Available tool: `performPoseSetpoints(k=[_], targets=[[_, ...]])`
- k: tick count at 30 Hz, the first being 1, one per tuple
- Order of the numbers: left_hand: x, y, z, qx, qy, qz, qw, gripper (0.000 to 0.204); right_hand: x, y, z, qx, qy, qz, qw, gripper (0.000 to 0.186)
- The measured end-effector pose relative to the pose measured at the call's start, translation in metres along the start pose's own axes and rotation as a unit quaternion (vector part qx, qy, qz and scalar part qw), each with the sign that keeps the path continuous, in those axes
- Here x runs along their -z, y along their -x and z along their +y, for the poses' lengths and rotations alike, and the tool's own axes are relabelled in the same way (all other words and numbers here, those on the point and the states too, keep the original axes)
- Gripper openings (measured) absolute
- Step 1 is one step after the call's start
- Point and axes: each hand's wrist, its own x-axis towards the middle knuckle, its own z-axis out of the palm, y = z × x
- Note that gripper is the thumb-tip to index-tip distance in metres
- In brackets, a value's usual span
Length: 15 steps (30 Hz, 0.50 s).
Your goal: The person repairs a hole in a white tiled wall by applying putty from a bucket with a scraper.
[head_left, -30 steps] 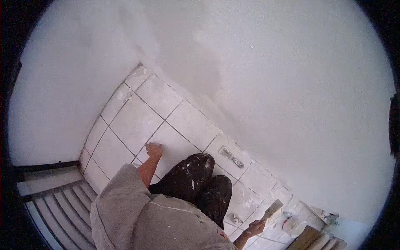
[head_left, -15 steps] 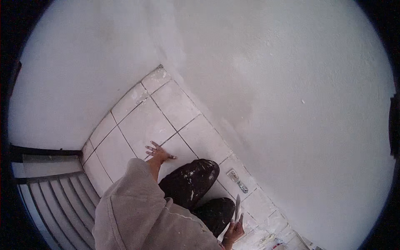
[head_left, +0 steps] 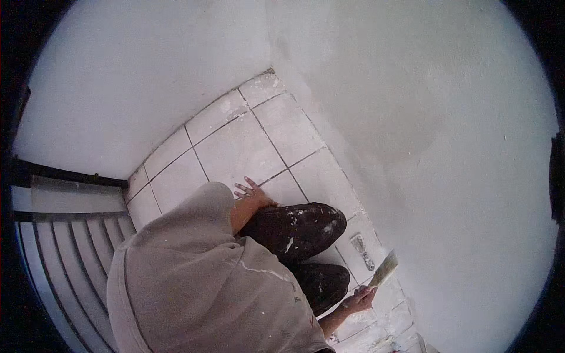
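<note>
My right hand (head_left: 360,299) is closed round a putty knife (head_left: 385,269), whose broad flat blade points up and away at the foot of the right wall. The blade's tip reaches the line where wall meets floor; I cannot tell if it touches the wall. My left hand (head_left: 252,192) rests on the tiled floor (head_left: 241,147) with its fingers spread, beside my dark, paint-flecked knee. A second scraper-like tool (head_left: 362,251), caked with pale filler, lies on the tiles between my knees and the wall.
Two pale walls meet at a corner (head_left: 272,71) ahead. The right wall (head_left: 459,194) carries a greyer patch (head_left: 394,132). A dark-framed gate with bars (head_left: 88,253) stands at the left. Whitish spatters and debris (head_left: 382,341) lie on the floor at lower right.
My right hand has moved up and to the right, and the putty knife has turned its broad face into view near the wall. My left hand stays on the floor; the whole view has shifted.
</note>
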Motion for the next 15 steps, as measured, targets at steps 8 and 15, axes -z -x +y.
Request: performPoseSetpoints(k=[8,15], targets=[[0.047,-0.043,-0.018,-0.025,0.258,-0.050,0.965,0.132,-0.005,0.053,-0.080,-0.073,-0.174,0.023,0.982,0.057],[0.182,-0.161,-0.068,0.121,0.170,0.097,0.973,0.144,-0.026,0.052,-0.097,0.008,-0.140,0.067,0.988,0.046]])
